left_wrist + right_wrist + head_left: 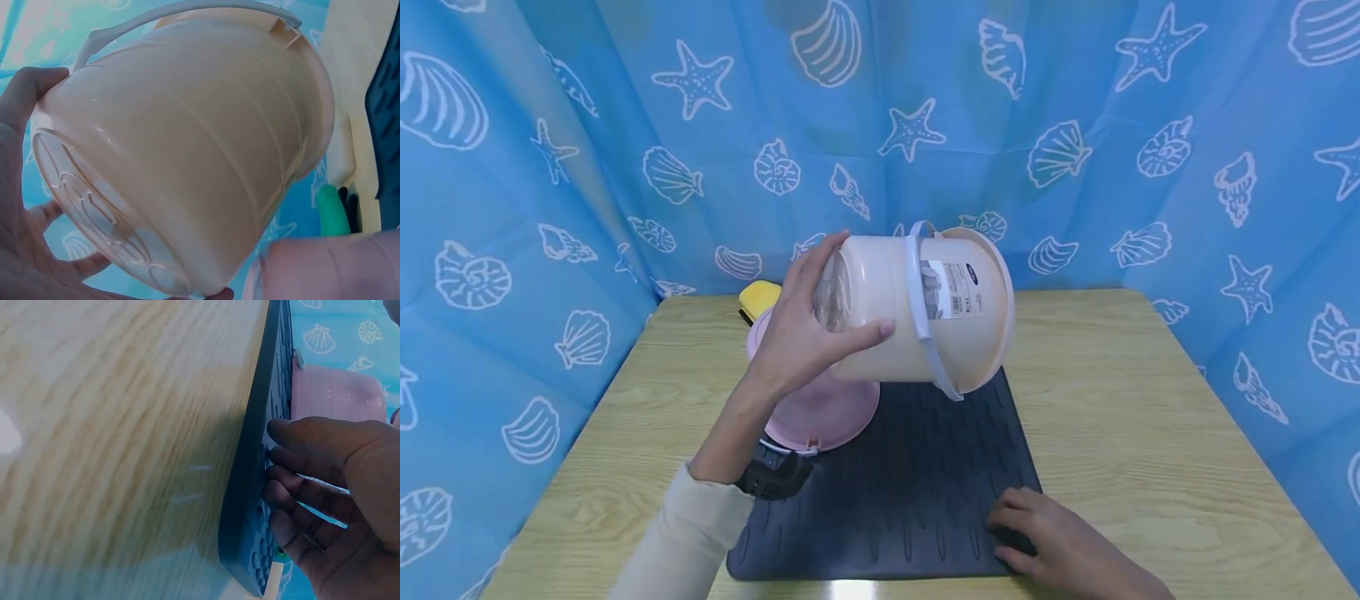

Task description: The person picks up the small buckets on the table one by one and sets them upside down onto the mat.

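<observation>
My left hand (pixel 801 321) grips the base end of a cream bucket (pixel 880 275), its thumb on the near side and fingers spread around the bottom. The bucket is held on its side above the mat, with its mouth turned right and its grey-white handle (pixel 917 292) around the body. A printed label (pixel 951 292) is on its side. The left wrist view shows the molded rings of the bucket's base (pixel 94 206). Lower right, my right hand (pixel 1045 533) rests its loosely bent fingertips on the dark mat (pixel 237 506), near the mat's edge, holding nothing.
A pink bucket (pixel 827 408) stands on the mat's left part, partly hidden by my left arm. Behind it lies a yellow object (pixel 760 296); a green one (pixel 331 209) shows in the left wrist view. A blue shell-patterned curtain (pixel 880 125) encloses the wooden table (pixel 1112 375).
</observation>
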The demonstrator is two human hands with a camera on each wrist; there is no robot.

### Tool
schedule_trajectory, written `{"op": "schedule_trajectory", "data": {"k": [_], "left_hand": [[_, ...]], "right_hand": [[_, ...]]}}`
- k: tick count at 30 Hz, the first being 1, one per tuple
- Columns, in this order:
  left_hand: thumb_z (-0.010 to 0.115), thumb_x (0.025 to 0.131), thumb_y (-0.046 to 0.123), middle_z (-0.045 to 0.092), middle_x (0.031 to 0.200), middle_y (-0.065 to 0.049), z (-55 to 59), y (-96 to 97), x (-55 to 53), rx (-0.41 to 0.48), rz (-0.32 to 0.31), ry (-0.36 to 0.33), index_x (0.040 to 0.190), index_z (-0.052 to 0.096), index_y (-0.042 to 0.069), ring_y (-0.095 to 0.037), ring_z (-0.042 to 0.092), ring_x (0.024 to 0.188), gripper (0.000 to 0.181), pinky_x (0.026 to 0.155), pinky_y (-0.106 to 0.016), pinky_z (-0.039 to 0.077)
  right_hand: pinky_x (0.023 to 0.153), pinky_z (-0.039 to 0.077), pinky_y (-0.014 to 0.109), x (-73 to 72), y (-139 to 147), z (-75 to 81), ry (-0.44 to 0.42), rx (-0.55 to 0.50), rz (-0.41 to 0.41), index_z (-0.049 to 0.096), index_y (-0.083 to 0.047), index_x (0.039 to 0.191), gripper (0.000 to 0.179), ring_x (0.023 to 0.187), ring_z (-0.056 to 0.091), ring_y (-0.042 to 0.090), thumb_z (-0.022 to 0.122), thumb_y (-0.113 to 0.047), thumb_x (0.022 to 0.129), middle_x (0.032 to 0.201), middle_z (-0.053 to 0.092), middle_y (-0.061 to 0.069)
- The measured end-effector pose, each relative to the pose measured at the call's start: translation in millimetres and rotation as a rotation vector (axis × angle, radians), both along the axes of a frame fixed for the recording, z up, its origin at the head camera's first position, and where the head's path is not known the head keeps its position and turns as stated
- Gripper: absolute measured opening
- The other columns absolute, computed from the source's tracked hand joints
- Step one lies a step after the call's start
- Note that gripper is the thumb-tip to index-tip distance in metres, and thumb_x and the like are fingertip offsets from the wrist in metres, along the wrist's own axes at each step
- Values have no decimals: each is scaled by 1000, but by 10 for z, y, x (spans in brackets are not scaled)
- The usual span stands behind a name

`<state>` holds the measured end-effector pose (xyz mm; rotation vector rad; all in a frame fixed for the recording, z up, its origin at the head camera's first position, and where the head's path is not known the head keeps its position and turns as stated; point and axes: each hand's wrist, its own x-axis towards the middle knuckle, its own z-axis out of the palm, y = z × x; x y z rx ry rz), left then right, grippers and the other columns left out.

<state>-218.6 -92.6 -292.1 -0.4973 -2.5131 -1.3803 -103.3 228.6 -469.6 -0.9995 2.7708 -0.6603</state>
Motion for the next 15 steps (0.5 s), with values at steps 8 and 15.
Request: {"op": "schedule_trajectory", "data": {"k": [8, 15], "left_hand": [[82, 71, 58, 26, 157, 2, 39, 10, -71, -65, 17, -37, 149, 30, 54, -30, 39, 131, 95, 90, -57, 49], [80, 69, 64, 25, 158, -2, 115, 151, -194, -172, 9, -56, 151, 30, 51, -31, 39, 133, 96, 89, -56, 50]], "right_hand": [[77, 54, 31, 9, -16, 8, 14, 13, -10, 74, -18, 107, 20, 91, 54, 3, 76, -28, 90, 104, 57, -13], [77, 54, 30, 28, -27, 15, 21, 26, -21, 74, -17, 106, 20, 89, 52, 1, 76, -27, 89, 102, 56, -15]]}}
